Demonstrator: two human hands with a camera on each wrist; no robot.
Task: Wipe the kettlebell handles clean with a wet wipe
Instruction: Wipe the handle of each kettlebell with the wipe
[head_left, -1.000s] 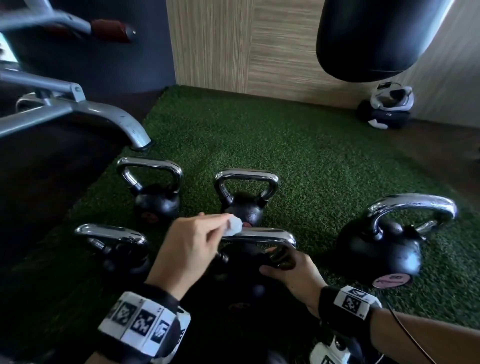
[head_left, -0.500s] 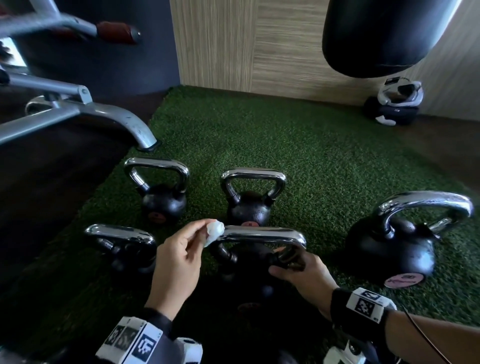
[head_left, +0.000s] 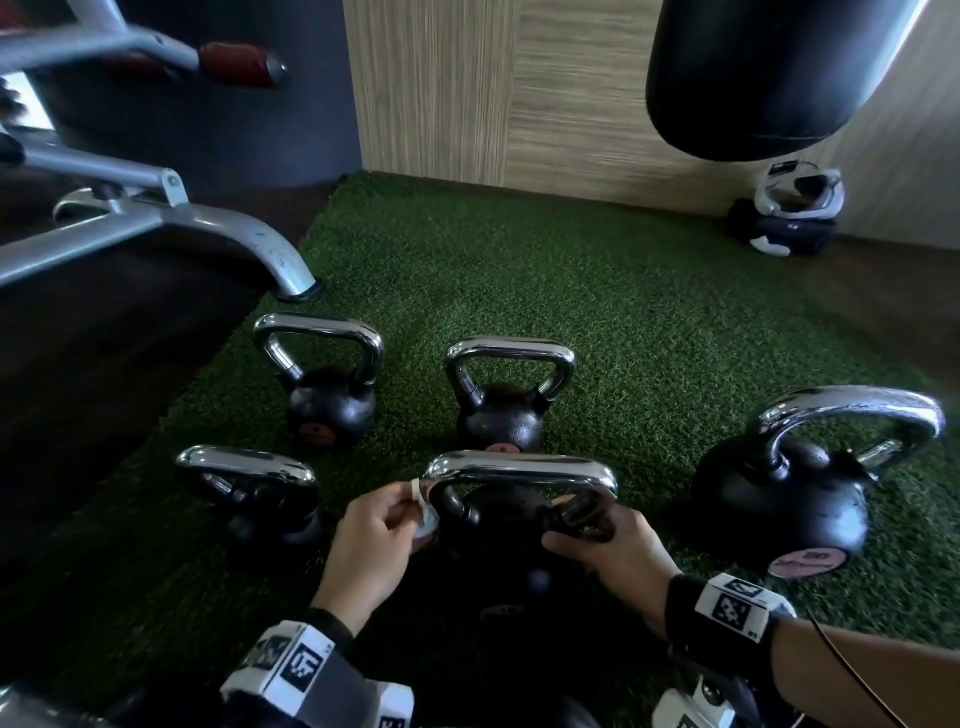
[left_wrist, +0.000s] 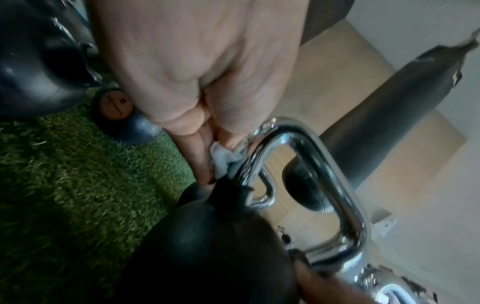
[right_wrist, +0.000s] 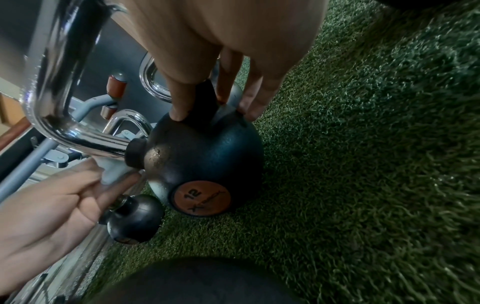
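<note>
1. At the upper left of the head view, a grey machine frame (head_left: 156, 228) plants its foot on the edge of the green turf (head_left: 597, 291), clear of the work.
2. Lower left of centre, two kettlebells wait on the turf: a near one (head_left: 260, 499) and a far one (head_left: 324, 384), chrome handles upright and easy to reach.
3. The left hand (head_left: 374, 540) pinches a bunched wet wipe (head_left: 423, 512) between thumb and fingers and presses it to the left leg of the chrome handle (head_left: 519, 467). The left wrist view shows the wipe touching the metal just above the black collar, likely to clean the bend where grime gathers.
4. At bottom centre, that handle belongs to the nearest kettlebell (right_wrist: 202, 156), marked 12, standing on the turf.
5. The right hand (head_left: 602, 545) holds the handle's right leg at its base, fingers curled round the collar, apparently to keep the bell from rocking under the rubbing.
6. Behind it stands another kettlebell (head_left: 501, 415); at the right, a larger one (head_left: 789, 499) sits well apart.
7. In the upper right, a black punch bag (head_left: 769, 73) hangs above some blurred gear by the wall.
</note>
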